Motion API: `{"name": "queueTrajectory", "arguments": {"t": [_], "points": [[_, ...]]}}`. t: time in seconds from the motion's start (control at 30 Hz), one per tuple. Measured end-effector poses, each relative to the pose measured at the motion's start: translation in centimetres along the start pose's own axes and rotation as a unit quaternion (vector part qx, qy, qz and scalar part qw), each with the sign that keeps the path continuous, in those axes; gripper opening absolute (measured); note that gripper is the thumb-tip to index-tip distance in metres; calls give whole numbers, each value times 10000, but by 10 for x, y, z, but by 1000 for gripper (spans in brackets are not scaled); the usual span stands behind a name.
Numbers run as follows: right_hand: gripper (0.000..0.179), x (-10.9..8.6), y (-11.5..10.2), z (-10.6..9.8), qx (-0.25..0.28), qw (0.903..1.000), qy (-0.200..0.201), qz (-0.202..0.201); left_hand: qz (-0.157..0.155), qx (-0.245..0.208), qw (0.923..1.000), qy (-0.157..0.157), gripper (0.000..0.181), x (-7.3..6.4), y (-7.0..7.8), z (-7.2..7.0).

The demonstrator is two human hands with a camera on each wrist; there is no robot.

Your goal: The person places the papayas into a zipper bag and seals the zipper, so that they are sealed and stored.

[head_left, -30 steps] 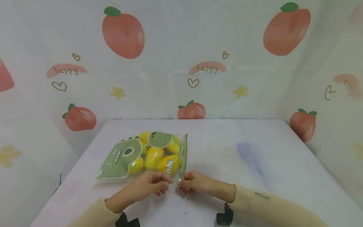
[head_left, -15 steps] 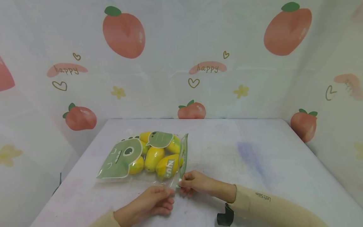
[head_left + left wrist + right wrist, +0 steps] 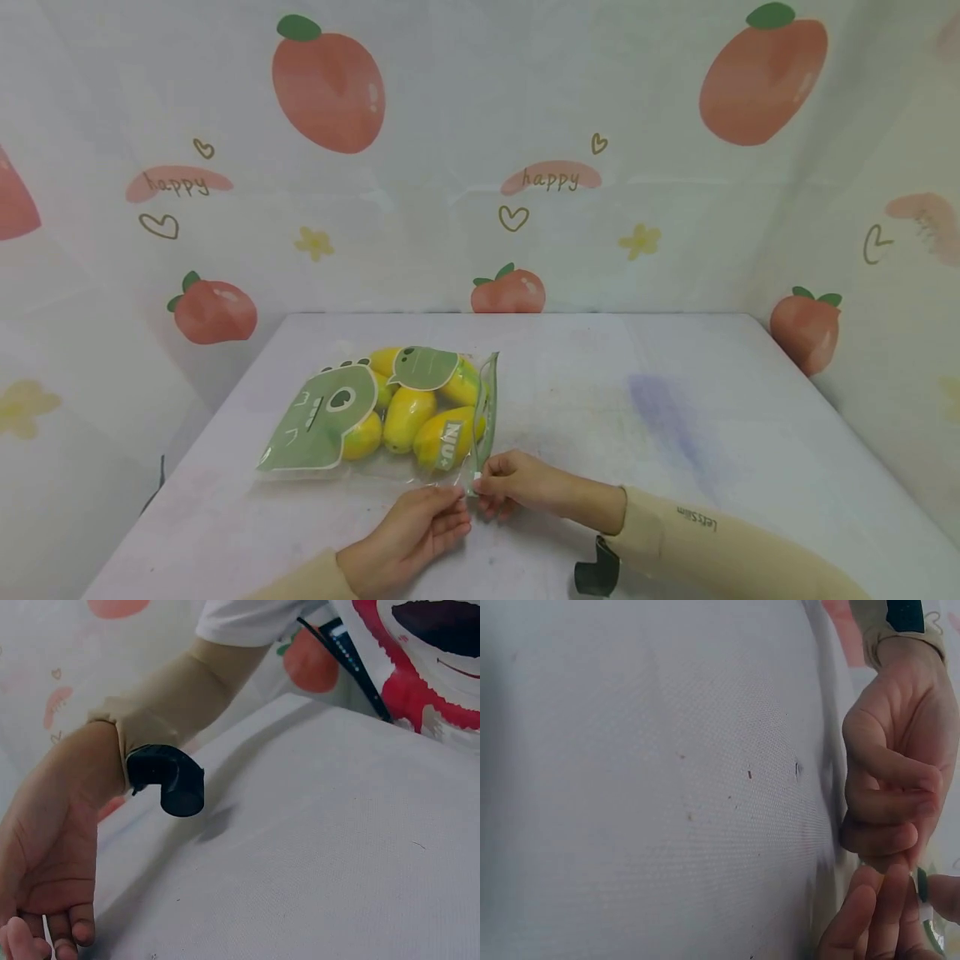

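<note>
A clear zip bag (image 3: 303, 425) with a green dinosaur print lies on the table, with several yellow mango-like fruits (image 3: 408, 419) inside. Its green zip strip (image 3: 489, 417) runs along the right side, with a white slider (image 3: 476, 478) at the near end. My right hand (image 3: 517, 483) pinches this slider between thumb and fingers. Beside it, my left hand (image 3: 416, 529) pinches the bag's near right corner, thumb on top. The right wrist view has my left hand (image 3: 896, 765) above with curled fingers, and the right fingertips (image 3: 889, 907) below, around the slider.
The white-covered table (image 3: 600, 400) has a faint purple stain (image 3: 663, 417) to the right. Behind it hangs a peach-print cloth (image 3: 435, 183). A black wrist mount (image 3: 597, 571) hangs under the right sleeve, and another black mount (image 3: 169, 780) is on the left wrist.
My left hand has dropped back from the bag's near edge, then come up and right to its corner beside the right hand. My right hand and the bag have stayed in place.
</note>
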State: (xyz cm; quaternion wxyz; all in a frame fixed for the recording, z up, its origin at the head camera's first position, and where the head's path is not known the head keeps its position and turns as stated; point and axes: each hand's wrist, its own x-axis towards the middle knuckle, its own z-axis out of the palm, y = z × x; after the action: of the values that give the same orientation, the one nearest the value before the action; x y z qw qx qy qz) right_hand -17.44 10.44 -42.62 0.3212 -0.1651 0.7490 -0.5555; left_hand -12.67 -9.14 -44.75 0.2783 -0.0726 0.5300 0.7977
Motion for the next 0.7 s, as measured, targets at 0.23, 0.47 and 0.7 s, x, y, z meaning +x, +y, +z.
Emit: {"name": "queueTrajectory", "arguments": {"t": [0.23, 0.47, 0.7], "points": [[18, 5, 5, 0, 120, 9996, 256, 21, 205, 44, 9997, 149, 9, 3, -2, 3], [16, 9, 5, 1, 258, 9974, 608, -278, 502, 4, 9985, 238, 16, 2, -1, 9], [16, 20, -4, -7, 364, 9941, 979, -285, 559, 152, 9976, 379, 22, -1, -1, 13]]}}
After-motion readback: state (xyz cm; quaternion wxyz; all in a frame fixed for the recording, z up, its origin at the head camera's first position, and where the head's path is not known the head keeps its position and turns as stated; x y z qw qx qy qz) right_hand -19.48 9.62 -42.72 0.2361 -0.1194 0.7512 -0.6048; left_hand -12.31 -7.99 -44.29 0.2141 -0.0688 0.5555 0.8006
